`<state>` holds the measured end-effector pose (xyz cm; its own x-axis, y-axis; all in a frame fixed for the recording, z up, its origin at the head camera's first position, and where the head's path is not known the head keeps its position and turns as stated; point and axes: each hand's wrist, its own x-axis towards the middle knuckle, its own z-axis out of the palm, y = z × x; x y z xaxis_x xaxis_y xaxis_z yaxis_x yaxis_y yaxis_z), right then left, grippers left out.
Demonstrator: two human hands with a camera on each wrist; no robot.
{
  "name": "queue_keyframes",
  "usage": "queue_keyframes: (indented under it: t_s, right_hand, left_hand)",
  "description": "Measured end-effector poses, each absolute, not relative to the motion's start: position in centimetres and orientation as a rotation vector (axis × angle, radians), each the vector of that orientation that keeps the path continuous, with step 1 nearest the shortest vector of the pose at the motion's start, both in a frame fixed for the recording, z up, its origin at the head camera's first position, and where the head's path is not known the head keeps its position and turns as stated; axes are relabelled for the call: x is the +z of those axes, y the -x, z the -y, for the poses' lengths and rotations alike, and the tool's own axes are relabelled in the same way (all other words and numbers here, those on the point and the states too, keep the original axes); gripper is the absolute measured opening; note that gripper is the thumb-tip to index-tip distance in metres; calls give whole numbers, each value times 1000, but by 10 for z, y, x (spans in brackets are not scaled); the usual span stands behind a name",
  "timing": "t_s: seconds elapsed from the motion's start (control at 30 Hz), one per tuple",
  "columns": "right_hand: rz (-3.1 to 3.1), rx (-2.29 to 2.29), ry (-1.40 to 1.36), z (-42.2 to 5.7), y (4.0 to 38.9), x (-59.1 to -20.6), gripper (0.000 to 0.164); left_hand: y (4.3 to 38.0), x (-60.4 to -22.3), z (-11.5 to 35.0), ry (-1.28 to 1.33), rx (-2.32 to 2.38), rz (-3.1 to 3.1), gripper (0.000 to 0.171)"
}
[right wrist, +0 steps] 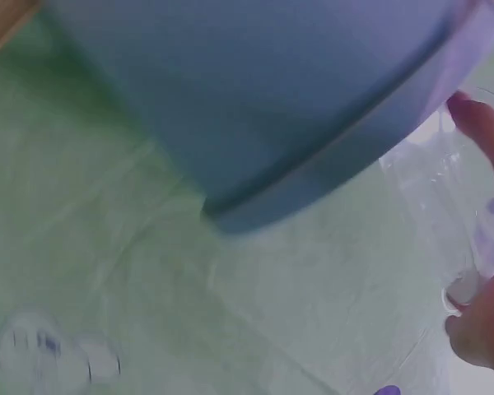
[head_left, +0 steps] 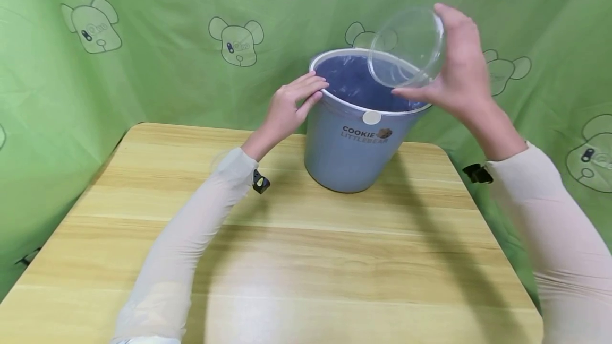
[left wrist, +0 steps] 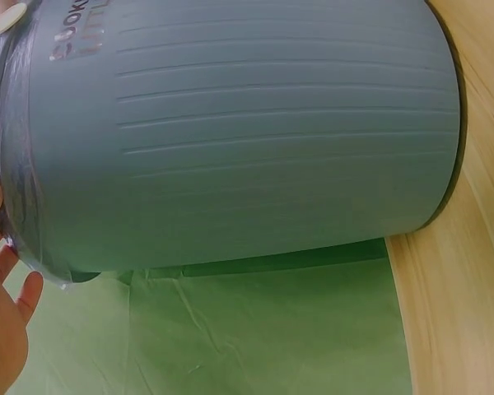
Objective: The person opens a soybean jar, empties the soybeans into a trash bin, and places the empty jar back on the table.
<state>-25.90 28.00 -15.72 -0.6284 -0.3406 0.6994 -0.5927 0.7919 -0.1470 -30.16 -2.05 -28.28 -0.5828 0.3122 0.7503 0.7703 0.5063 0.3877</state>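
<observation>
A blue-grey trash bin [head_left: 356, 147] with a white rim and a "COOKIE LITTLEBEAR" print stands upright on the table, with a clear liner folded over its rim. My left hand [head_left: 294, 102] holds the left side of the rim, fingertips over the edge and thumb at the outer side. In the left wrist view the bin's ribbed wall [left wrist: 288, 123] lies right beside that hand. Above the bin's right side, my right hand [head_left: 461, 62] grips a clear, round plastic bowl [head_left: 406, 46] between thumb and fingers, tilted over the opening. The bowl looks see-through and without contents.
The bin stands near the far edge of a light wooden table [head_left: 296, 259]. Behind it hangs a green curtain [head_left: 162, 78] with bear-head drawings. Small black devices [head_left: 260, 181] are strapped at the wrists over pale sleeves.
</observation>
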Motion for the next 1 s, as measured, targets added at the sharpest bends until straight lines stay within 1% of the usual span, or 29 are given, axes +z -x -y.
queue_keyframes:
  t_s: [0.1, 0.2, 0.33, 0.5, 0.63, 0.8, 0.9, 1.0]
  right_hand:
    - [2303, 872, -569, -262, 239, -156, 131]
    - [2242, 1163, -560, -244, 219, -154, 126]
    - [2161, 1385, -624, -227, 199, -159, 119]
    - [2060, 1609, -761, -214, 191, -180, 115]
    - [1977, 1679, -921, -211, 196, -207, 120]
    - [1967, 1582, -1148, -209, 200, -239, 130]
    - [2026, 1483, -1202, -211, 196, -253, 136]
    - [2109, 1436, -1195, -213, 190, -269, 136]
  left_hand:
    - [302, -283, 21, 880, -966, 2139, 30]
    - [302, -282, 23, 883, -965, 2137, 30]
    - [304, -281, 25, 908, -963, 2133, 30]
    - [304, -277, 31, 927, -962, 2141, 31]
    - [306, -275, 34, 939, -948, 2143, 30]
    - [308, -270, 38, 950, -909, 2149, 28]
    - [307, -267, 38, 959, -858, 2176, 28]
    - [306, -264, 37, 983, -834, 2192, 29]
